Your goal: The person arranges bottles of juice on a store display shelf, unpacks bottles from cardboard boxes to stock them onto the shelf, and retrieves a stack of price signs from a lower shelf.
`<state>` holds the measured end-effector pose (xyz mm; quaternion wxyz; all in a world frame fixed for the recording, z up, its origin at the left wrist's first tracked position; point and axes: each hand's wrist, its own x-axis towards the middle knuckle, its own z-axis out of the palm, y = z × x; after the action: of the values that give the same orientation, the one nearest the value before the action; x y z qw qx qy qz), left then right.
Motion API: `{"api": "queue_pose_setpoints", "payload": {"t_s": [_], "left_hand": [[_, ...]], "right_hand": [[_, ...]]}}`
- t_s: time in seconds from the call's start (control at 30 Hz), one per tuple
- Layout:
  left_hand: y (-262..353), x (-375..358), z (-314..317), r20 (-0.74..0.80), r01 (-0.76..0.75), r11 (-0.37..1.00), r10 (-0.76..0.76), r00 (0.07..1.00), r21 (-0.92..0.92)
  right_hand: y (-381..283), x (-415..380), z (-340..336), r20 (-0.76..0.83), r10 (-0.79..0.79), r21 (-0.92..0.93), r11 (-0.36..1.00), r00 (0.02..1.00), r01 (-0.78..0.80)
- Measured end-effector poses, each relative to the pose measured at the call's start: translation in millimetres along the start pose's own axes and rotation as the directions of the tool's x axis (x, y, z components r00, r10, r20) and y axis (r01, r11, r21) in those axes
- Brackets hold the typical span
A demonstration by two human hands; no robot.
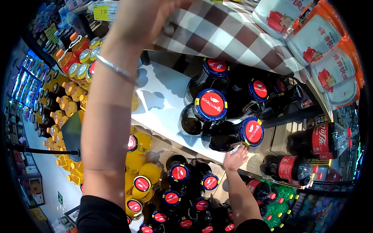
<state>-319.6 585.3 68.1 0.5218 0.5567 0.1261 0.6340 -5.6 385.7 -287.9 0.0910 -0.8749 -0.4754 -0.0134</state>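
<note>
My right hand (236, 157) is closed, its fingers pinching a small white thing (235, 149) that could be paper or cloth. It is right beside a dark glass bottle (221, 136) with a blue-rimmed red lid. Similar bottles with red lids (211, 105) stand behind on the white shelf (165, 93). My left arm, with a silver bangle (114, 68), reaches up across the view. At the top edge, my left hand (155, 9) is cut off near a brown-and-white checked cloth (229, 33), and its fingers are mostly hidden.
Below are more dark bottles (178, 173) and yellow juice bottles (149, 173). Cola bottles (289, 169) lie at the right, above green bottles (281, 194). White tubs (316, 40) stand at top right. Orange drinks and cans (81, 70) line the left, near a price tag (105, 11).
</note>
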Motion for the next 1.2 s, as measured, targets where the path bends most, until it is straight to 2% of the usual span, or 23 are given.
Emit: {"api": "queue_pose_setpoints", "payload": {"t_s": [0.07,0.1,0.13,0.17,0.2,0.23,0.27,0.3,0.33,0.47,0.5,0.53,0.6,0.67,0.7,0.73,0.77,0.83,0.87,0.93,1.07,1.17,1.2], "left_hand": [[17,4,28,-0.019,-0.155,0.961,0.155,0.988,-0.230],[7,7,17,0.007,-0.168,0.970,0.170,0.985,0.176],[-5,9,3,0.040,-0.169,0.815,0.176,0.984,0.554],[-17,7,-10,0.076,-0.157,0.521,0.173,0.982,0.839],[-31,-6,-19,0.103,-0.037,0.703,-0.051,0.993,0.711],[-43,-22,-30,0.141,0.171,0.731,-0.345,0.928,0.661],[-45,-41,-28,0.059,0.372,0.610,-0.568,0.821,0.700],[-61,-55,-34,-0.012,0.430,0.534,-0.617,0.787,0.728],[-71,-64,-44,-0.065,0.426,0.276,-0.772,0.632,0.862],[-139,-95,-64,0.034,0.153,0.220,-0.666,0.745,0.963],[-150,-91,-65,0.042,0.251,0.332,-0.674,0.738,0.909],[-162,-94,-62,0.012,0.309,0.517,-0.527,0.850,0.799],[-171,-85,-61,-0.276,0.578,0.401,-0.597,0.753,0.711],[-183,-89,-65,-0.247,0.376,0.476,-0.312,0.917,0.795],[-192,-90,-69,-0.244,0.281,0.419,-0.140,0.959,0.863],[-212,-95,-88,-0.225,0.205,0.228,0.065,0.972,0.952],[-198,-94,-92,-0.264,0.351,0.260,-0.319,0.910,0.899],[-161,-98,-76,-0.100,0.561,0.409,-0.739,0.666,0.720],[-154,-104,-71,0.051,0.636,0.546,-0.779,0.625,0.546],[-174,-114,-114,-0.003,0.786,0.436,-0.874,0.486,0.438],[-214,-119,-159,0.037,0.783,0.507,-0.847,0.531,0.362],[-194,-98,-153,0.514,0.896,0.443,-0.768,0.382,-0.003],[-187,-96,-146,0.351,0.886,0.457,-0.845,0.404,0.080]], "right_hand": [[0,0,-1,0.027,0.005,-0.004,1.000,1.000,-0.005],[-2,0,-2,0.017,0.006,0.014,1.000,1.000,-0.006],[-3,-1,-2,0.017,0.008,0.024,1.000,1.000,-0.009],[-3,-1,-2,-0.008,0.001,0.043,0.999,1.000,-0.001],[-2,0,-1,-0.034,-0.001,0.059,0.998,0.999,0.003],[0,1,0,0.011,0.010,0.043,0.999,1.000,-0.010],[1,1,0,0.010,0.018,0.039,0.999,1.000,-0.018],[1,2,0,0.014,0.015,0.036,0.999,1.000,-0.015],[1,2,1,0.021,0.012,0.030,0.999,1.000,-0.013],[2,2,2,0.022,0.006,0.040,0.999,1.000,-0.006],[1,2,0,0.033,0.013,0.047,0.999,0.999,-0.015],[0,2,-2,0.065,0.031,0.050,0.998,0.997,-0.034],[2,4,2,0.079,0.045,0.039,0.998,0.996,-0.048],[2,3,2,0.057,0.042,0.054,0.998,0.998,-0.045],[2,3,3,0.054,0.033,0.061,0.997,0.998,-0.036],[3,3,4,0.050,0.030,0.065,0.997,0.998,-0.033],[4,4,4,0.050,0.043,0.074,0.996,0.998,-0.047],[-1,6,-6,0.041,0.045,0.085,0.995,0.998,-0.048],[-1,7,-8,0.047,0.038,0.084,0.996,0.998,-0.042],[2,6,-4,0.060,0.036,0.079,0.996,0.998,-0.041],[2,7,-5,0.100,0.044,0.058,0.997,0.994,-0.050],[2,6,-3,0.101,0.041,0.053,0.998,0.994,-0.047],[2,6,-3,0.093,0.044,0.053,0.997,0.995,-0.049]]}}
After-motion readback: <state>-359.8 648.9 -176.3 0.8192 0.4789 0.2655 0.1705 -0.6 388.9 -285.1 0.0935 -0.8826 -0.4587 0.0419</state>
